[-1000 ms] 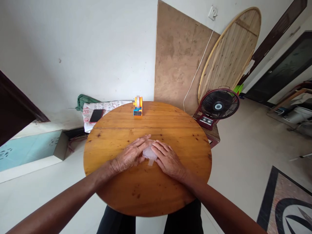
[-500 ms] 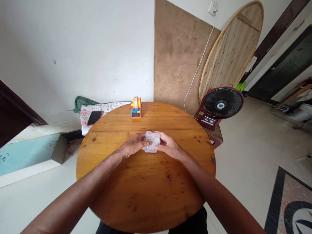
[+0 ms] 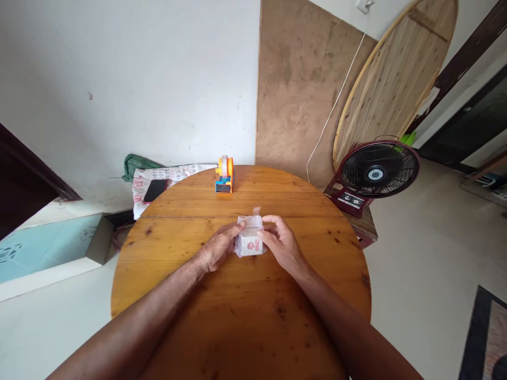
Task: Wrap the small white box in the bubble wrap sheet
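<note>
A small white box (image 3: 250, 245) with red print on its front is wrapped in clear bubble wrap, just above the middle of the wooden table. My left hand (image 3: 224, 244) grips its left side, thumb on top and fingers hidden behind. At its right side is my right hand (image 3: 280, 241), thumb on the wrap's near edge and index finger stretched to the far corner. A small pale flap (image 3: 256, 210), like a piece of tape, sticks up from the far edge. Farther back stands an orange and blue tape dispenser (image 3: 224, 177) holding a roll.
The round wooden table (image 3: 186, 211) stands by a white wall. A dark phone-like object (image 3: 156, 190) lies on a printed white sack (image 3: 138, 196) behind its left edge. A dark red fan (image 3: 378, 170) sits on a stand at the right, near a leaning round board (image 3: 396, 74).
The wrapped box has turned or tilted, so its red-printed face shows now. My right index finger has lifted toward the far corner, and a flap has come up. The view has shifted slightly.
</note>
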### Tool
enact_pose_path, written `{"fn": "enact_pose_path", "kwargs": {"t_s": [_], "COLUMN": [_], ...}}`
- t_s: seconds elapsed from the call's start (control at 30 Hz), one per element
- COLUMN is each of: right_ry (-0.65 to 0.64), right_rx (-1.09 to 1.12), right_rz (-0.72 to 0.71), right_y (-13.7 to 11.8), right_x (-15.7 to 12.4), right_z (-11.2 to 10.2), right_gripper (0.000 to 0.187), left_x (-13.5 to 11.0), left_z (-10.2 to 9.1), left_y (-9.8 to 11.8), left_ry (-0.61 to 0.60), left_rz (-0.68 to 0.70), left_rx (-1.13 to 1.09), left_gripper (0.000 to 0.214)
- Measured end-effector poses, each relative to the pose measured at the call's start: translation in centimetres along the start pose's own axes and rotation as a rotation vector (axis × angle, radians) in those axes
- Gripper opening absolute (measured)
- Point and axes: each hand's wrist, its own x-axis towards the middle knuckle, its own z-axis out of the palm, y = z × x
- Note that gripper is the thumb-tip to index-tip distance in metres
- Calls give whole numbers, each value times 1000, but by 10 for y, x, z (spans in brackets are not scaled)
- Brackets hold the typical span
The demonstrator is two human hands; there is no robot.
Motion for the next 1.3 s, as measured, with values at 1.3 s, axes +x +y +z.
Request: {"fn": "enact_pose_path", "kwargs": {"t_s": [1.3], "right_ry": [-176], "right_rx": [-369], "right_rz": [-100], "right_y": [-17], "right_x": [-1], "right_z": [-11], "right_gripper": [30], "left_x": [-3], "left_z": [1], "left_y": [-2], "left_ry": [-111], "left_rz": [-13], "left_rx": [-146], "left_gripper": [46]}}
